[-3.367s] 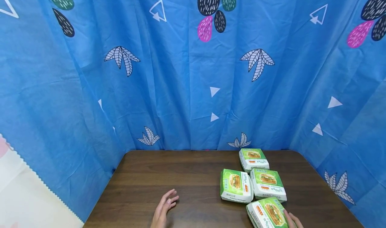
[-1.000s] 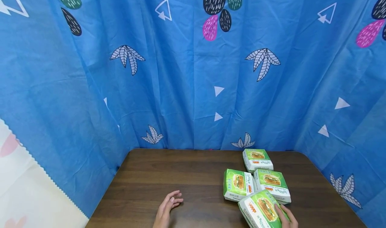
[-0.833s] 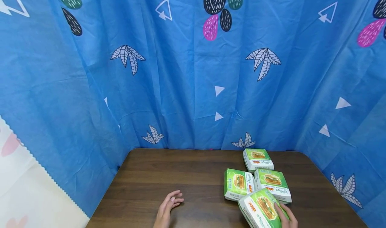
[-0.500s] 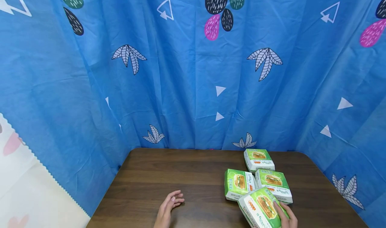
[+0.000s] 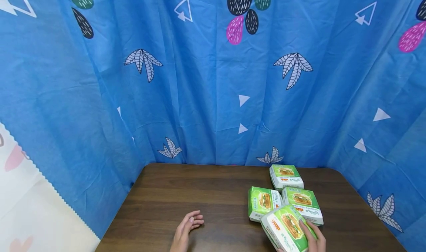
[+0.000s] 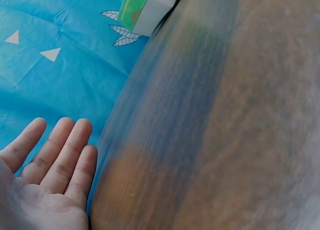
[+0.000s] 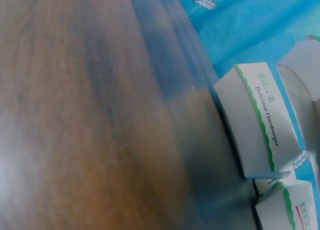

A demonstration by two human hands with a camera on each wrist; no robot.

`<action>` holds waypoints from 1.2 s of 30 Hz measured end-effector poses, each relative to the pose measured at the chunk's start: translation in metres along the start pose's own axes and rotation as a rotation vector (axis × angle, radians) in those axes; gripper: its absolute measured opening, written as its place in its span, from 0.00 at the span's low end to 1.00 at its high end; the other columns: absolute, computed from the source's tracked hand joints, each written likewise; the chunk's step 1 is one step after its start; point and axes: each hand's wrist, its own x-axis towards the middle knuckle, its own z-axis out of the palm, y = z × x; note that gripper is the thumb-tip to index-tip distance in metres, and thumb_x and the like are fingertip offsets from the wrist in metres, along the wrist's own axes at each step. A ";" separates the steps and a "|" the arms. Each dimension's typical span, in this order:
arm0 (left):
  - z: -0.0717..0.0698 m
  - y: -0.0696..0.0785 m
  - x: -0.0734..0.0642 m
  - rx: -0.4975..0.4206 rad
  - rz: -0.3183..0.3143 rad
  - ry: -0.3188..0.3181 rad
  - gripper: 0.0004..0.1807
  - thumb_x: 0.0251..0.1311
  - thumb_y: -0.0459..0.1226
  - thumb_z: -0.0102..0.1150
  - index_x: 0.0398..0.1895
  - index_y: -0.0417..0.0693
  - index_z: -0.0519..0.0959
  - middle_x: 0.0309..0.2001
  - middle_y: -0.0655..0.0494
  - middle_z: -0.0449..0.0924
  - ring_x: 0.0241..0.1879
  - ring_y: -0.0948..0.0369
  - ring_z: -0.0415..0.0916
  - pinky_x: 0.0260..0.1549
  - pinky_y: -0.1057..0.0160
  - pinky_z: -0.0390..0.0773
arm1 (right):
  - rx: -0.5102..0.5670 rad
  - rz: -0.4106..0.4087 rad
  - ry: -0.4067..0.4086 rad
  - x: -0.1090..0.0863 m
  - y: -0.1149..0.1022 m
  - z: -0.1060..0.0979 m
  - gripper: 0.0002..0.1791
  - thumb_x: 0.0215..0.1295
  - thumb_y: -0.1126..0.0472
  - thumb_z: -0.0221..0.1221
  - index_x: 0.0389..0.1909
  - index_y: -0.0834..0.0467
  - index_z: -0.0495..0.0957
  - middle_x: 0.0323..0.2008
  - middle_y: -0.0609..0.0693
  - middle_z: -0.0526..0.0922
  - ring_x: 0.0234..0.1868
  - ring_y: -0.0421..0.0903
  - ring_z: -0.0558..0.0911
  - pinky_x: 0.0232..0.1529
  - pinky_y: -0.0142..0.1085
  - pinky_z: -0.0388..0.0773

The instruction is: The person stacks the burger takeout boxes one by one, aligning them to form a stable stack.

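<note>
- Now the right hand point(image 5: 316, 239) grips the front box point(image 5: 286, 228).
- It shows higher and further left than seconds ago, partly hiding the left box point(image 5: 261, 202) and right box point(image 5: 303, 200).
- The left hand point(image 5: 185, 229) holds nothing, fingers relaxed.

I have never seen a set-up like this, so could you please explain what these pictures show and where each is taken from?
There is no machine: a person works bare-handed. The wide picture comes from a camera worn on the head, looking forward and down; the two smaller ones come from cameras on the left and right wrists. Three hamburger boxes lie on a brown table, before a blue curtain. The right hand grips a fourth box, nearest the person; the left hand holds nothing.
</note>
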 end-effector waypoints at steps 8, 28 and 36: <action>0.000 -0.001 0.000 -0.001 0.032 0.003 0.20 0.74 0.29 0.30 0.56 0.20 0.68 0.46 0.23 0.74 0.44 0.47 0.81 0.46 0.61 0.80 | 0.019 -0.063 0.037 0.003 -0.004 0.003 0.65 0.11 0.50 0.84 0.65 0.56 0.69 0.63 0.63 0.63 0.57 0.52 0.64 0.50 0.16 0.45; 0.001 0.001 0.001 0.013 0.015 0.000 0.21 0.75 0.30 0.29 0.57 0.22 0.67 0.46 0.25 0.75 0.44 0.47 0.81 0.46 0.61 0.80 | 0.048 -0.025 -0.054 0.008 -0.011 0.004 0.64 0.17 0.48 0.83 0.68 0.49 0.67 0.66 0.57 0.62 0.58 0.50 0.65 0.49 0.14 0.47; 0.001 0.002 0.000 0.017 -0.004 0.015 0.21 0.75 0.31 0.29 0.56 0.22 0.68 0.46 0.26 0.76 0.43 0.47 0.81 0.45 0.61 0.80 | 0.021 -0.019 -0.086 0.007 -0.017 0.007 0.63 0.19 0.43 0.82 0.67 0.47 0.67 0.66 0.54 0.62 0.59 0.49 0.64 0.48 0.14 0.47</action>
